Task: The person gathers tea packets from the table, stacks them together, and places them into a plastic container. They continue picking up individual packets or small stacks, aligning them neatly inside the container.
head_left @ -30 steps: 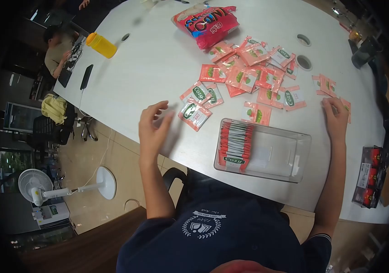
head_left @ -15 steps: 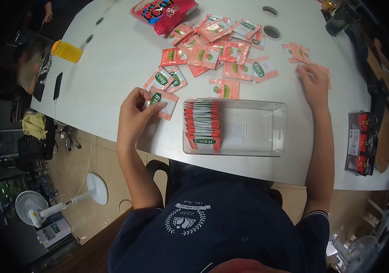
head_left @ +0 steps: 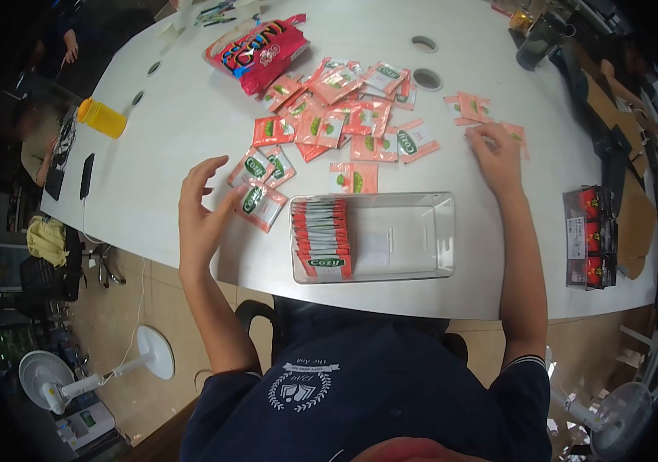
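Note:
My left hand [head_left: 204,212] is open, fingers apart, just left of a Cozy sachet [head_left: 261,205] that lies flat with two more sachets behind it. My right hand [head_left: 496,158] rests on the table beside a few pink sachets [head_left: 473,107]; its fingers are curled together, and whether they hold anything is hidden. Between my hands stands a clear plastic box [head_left: 402,276], with a row of upright Cozy sachets [head_left: 321,239] filling its left part. Behind the box a loose pile of pink and red sachets [head_left: 319,123] is spread out.
A red snack bag [head_left: 259,54] lies behind the pile. On the left are a yellow bottle [head_left: 102,118] and a dark phone [head_left: 87,175]. A black tray of red packs [head_left: 591,239] sits at the right. Other people show at the table's far sides.
My left hand has let go of the Cozy sachet, and its fingers have spread away to the left. My right hand stays near the right sachets. The whole view has shifted slightly.

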A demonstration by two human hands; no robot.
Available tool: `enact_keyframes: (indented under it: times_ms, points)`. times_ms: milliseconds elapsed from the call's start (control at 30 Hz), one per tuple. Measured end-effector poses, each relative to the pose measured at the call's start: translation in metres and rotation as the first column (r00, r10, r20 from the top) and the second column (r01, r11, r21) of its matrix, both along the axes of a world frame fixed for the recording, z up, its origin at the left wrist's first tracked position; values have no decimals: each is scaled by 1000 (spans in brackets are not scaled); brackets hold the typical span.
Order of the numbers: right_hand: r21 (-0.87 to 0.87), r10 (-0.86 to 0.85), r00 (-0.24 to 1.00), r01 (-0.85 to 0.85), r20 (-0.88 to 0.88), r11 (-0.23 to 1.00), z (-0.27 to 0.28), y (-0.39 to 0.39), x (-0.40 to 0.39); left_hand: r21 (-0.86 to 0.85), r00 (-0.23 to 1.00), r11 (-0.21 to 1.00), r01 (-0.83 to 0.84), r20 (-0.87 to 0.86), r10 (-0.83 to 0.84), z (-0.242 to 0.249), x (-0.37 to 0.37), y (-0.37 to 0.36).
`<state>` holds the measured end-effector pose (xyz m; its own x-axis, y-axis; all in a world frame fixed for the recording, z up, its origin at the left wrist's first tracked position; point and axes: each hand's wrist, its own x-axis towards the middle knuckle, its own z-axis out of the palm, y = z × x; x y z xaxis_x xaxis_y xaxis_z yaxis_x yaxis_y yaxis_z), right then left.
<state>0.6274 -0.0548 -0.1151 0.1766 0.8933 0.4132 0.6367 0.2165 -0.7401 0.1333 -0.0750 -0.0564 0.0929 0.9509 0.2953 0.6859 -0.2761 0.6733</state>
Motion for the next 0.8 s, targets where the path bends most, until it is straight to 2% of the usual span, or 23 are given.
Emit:
enact_keyframes:
  times_ms: [67,100,133,200,300,333,433,467,567,600,667,700,800]
  points:
    - [37,30,999,-31,23,999,4,9,-14,5,995,995,102,8,-102,12,20,20]
    - [29,81,994,-83,73,996,10,17,-23,43,971,970,239,-4,-240,17,32,35]
    - [18,128,984,-131,121,991,17,25,-33,-10,958,958,286,9,-286,14,47,55]
    - [38,214,947,-229,239,973,28,39,-54,7,893,909,417,-190,-408,-2,66,98]
    - [99,317,859,-385,403,918,28,60,-82,-152,774,812,564,-247,-584,-5,91,131]
    - [107,369,828,-450,423,887,29,65,-93,-98,787,822,562,-241,-567,-2,93,128]
    - [82,446,784,-527,432,846,13,78,-118,-293,842,822,489,-90,-533,8,91,124]
    - [61,468,774,-541,428,839,7,79,-119,-221,840,833,507,-93,-535,0,82,125]
    - [75,450,739,-555,501,828,11,75,-113,-324,918,880,347,-73,-389,5,65,122]
    - [100,431,763,-537,482,838,14,73,-111,-338,918,878,338,-88,-387,13,61,119]
    - [148,391,810,-493,437,857,20,66,-107,-237,907,892,384,-85,-413,9,54,125]
    - [144,395,848,-466,354,873,17,68,-105,-186,900,894,407,-85,-428,10,54,125]
    - [94,371,917,-387,148,917,19,74,-102,-80,906,909,409,154,-394,16,73,121]
